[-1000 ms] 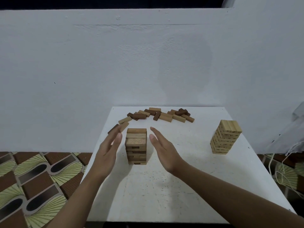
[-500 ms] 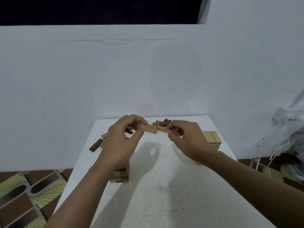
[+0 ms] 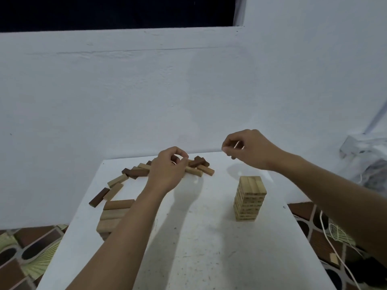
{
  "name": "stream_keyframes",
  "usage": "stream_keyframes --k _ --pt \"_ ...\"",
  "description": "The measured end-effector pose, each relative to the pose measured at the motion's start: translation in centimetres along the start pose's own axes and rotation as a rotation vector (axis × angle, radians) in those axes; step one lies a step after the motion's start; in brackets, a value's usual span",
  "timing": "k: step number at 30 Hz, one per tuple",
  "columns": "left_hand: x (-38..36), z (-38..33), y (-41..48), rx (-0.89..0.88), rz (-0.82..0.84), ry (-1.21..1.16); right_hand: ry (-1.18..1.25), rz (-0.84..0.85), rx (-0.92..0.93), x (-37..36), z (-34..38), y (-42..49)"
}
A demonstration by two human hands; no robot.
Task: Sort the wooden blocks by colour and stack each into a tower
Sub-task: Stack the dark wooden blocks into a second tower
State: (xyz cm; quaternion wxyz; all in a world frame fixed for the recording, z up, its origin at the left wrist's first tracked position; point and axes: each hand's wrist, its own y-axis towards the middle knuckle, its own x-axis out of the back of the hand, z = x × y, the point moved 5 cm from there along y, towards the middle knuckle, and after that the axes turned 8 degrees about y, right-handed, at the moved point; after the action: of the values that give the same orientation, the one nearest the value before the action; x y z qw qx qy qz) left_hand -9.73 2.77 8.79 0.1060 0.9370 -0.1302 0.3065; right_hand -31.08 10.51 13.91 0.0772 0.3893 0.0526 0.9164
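Head view: the left hand (image 3: 167, 174) reaches far forward, fingers curled tight among the loose blocks (image 3: 134, 172); I cannot tell if they grip one. The raised right hand (image 3: 251, 150) pinches a pale block (image 3: 237, 145), only a sliver showing, above the squared pale tower (image 3: 250, 197). The left forearm crosses the brown tower (image 3: 113, 216) on the speckled white tabletop (image 3: 199, 248).

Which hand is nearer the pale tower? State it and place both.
Right. The right hand hangs just above and behind the pale tower; the left hand is off to its left, over the loose blocks.
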Motion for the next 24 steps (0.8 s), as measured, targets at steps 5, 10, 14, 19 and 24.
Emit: stream_keyframes --k 5,10,14,19,24 --pt "-4.7 2.6 2.9 0.001 0.017 0.129 0.039 0.161 -0.097 1.2 -5.4 3.6" --pt "-10.2 5.4 3.7 -0.068 0.119 0.368 -0.06 0.284 -0.096 -1.9 -11.8 5.6" --pt "-12.8 6.1 3.8 -0.049 0.284 0.587 -0.267 0.418 0.007 -5.7 -14.7 6.4" --pt "-14.1 7.5 3.8 -0.113 0.338 0.765 -0.374 0.536 0.076 -8.3 -15.9 7.4" --pt "-13.3 7.7 3.5 -0.208 0.16 0.676 -0.394 0.658 0.095 -10.9 -16.4 7.8"
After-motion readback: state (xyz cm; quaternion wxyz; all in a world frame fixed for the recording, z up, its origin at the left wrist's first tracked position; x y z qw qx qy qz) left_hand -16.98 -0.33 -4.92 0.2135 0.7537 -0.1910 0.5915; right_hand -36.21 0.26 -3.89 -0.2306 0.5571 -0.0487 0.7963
